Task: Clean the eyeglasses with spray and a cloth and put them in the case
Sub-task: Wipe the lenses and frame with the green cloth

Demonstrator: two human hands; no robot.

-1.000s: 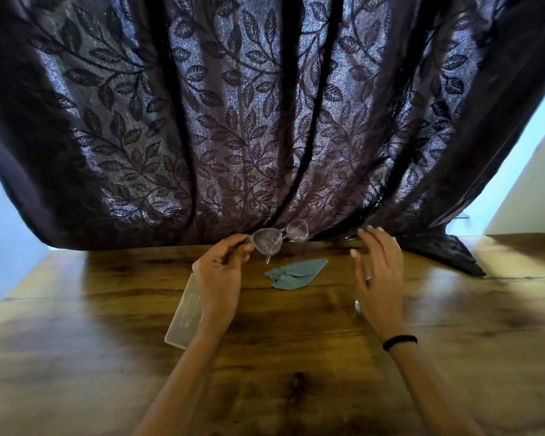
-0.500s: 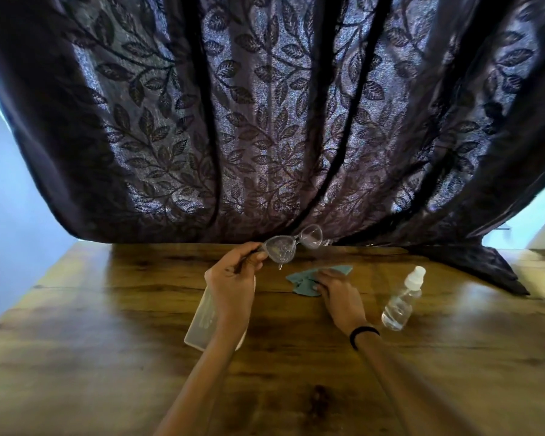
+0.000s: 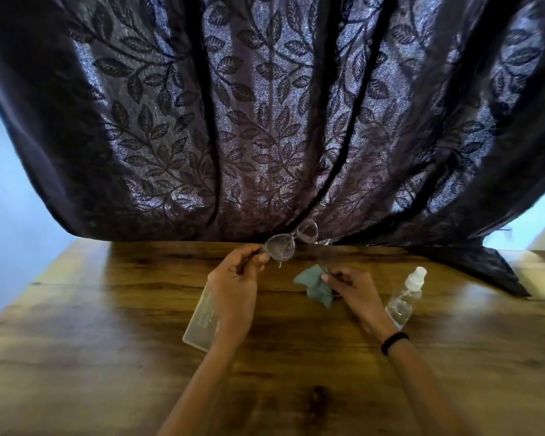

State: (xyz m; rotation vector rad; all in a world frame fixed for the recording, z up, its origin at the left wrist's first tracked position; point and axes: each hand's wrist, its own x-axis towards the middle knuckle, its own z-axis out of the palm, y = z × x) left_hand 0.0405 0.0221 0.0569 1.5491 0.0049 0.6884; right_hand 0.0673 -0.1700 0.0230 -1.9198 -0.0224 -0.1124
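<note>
My left hand [image 3: 233,287] pinches the clear-framed eyeglasses [image 3: 280,248] by one end and holds them up above the wooden table [image 3: 107,357]. My right hand [image 3: 351,287] grips a teal cloth [image 3: 313,286], which hangs from the fingers just above the table. A clear spray bottle [image 3: 403,298] with a white cap stands to the right of my right hand. A translucent glasses case [image 3: 202,322] lies flat under my left wrist, partly hidden by it.
A dark curtain [image 3: 265,121] with a leaf pattern hangs along the table's far edge, and its corner drapes onto the table at the right. A black band sits on the right wrist.
My right hand let go of the spray bottle, which now stands on the table, moved left to the cloth and lifted it. My left hand kept holding the eyeglasses up.
</note>
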